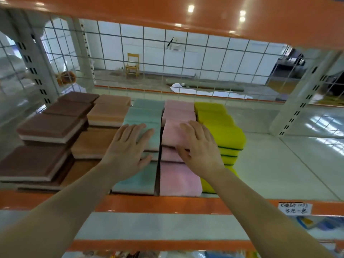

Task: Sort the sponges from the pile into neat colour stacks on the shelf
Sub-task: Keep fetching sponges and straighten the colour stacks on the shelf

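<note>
Sponges lie in colour rows on the white shelf: dark brown, tan orange, teal, pink and yellow. My left hand rests flat with straight fingers on a teal stack. My right hand lies on the top pink sponge of a middle stack, thumb at its front edge, fingers spread over its top. A teal sponge and a pink sponge lie flat at the shelf's front.
The orange front rail carries a white price tag. A wire grid back panel closes the rear. An orange shelf hangs close overhead. A white upright post stands at the right. Bare shelf lies right of the yellow sponges.
</note>
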Available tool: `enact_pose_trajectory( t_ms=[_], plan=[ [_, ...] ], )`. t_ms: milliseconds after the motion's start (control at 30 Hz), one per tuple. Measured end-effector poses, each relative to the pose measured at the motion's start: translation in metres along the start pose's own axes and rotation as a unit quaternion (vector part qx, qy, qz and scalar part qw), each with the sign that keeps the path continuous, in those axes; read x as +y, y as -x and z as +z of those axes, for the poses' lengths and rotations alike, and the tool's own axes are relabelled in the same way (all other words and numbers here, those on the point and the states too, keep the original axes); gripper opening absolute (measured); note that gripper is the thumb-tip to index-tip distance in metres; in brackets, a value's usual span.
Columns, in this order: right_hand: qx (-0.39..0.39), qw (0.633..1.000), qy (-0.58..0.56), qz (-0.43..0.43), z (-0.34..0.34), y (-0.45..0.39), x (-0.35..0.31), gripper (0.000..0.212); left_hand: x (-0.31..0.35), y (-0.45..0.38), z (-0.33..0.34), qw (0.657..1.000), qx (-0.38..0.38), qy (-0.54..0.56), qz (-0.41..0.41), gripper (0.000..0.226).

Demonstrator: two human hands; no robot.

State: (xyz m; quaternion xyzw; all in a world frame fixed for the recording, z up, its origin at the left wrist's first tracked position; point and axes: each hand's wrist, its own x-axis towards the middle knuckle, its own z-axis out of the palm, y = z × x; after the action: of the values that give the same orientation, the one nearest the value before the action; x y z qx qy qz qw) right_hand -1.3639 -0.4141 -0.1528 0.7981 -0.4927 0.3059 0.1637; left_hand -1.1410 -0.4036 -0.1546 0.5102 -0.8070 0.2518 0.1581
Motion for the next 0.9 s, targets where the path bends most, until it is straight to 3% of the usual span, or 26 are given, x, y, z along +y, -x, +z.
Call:
enact_pose_trajectory(
  t_ms=[500,700,900],
  plan=[
    [0.044,0.994,0.060,-0.076,0.011,-0.022,0.016,0.057,-0.006,-0.022,0.021,0.980,0.196,-0.020,0.003,0.055],
    [0.024,0.991,0.037,-0.125,0.013,-0.023,0.020,0.049,-0.008,-0.025,0.024,0.979,0.204,-0.026,0.016,0.053],
    [-0.019,0.993,0.017,-0.117,0.010,-0.020,0.018,0.054,-0.017,-0.015,0.025,0.979,0.202,-0.007,0.038,0.056]
  ],
)
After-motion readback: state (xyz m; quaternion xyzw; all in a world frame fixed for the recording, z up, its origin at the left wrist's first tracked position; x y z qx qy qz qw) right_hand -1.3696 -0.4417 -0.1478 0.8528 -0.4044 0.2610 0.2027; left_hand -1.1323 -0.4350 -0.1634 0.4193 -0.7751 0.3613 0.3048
